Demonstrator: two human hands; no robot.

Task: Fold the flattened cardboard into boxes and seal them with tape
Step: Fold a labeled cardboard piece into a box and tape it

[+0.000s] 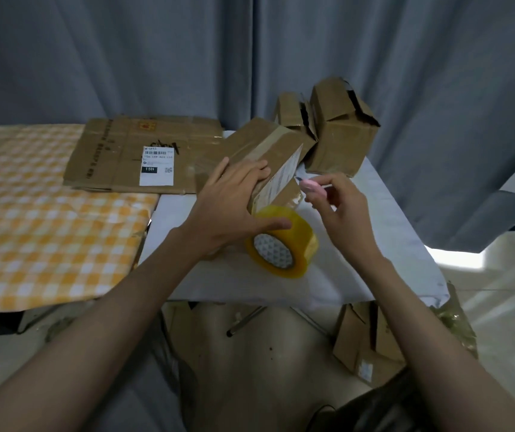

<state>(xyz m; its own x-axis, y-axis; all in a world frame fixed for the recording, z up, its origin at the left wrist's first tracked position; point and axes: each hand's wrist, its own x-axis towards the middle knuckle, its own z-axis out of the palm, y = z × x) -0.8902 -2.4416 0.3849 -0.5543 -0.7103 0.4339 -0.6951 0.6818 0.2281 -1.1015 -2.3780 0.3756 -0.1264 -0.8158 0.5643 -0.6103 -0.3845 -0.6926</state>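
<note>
A folded brown cardboard box (268, 145) lies tilted on the white table (374, 219), a strip of tape running along its top. My left hand (231, 201) rests flat on the box's near side, thumb against the yellow tape roll (284, 244) standing at the box's front end. My right hand (340, 210) pinches a small pink cutter (312, 187), its tip at the box's right end by a white label. A stack of flattened cardboard (131, 154) lies at the back left.
Two assembled boxes (337, 132) stand behind at the back right. An orange checked cloth (41, 219) covers the left table. More cardboard boxes (365, 341) sit on the floor under the table's right edge. Grey curtains hang behind.
</note>
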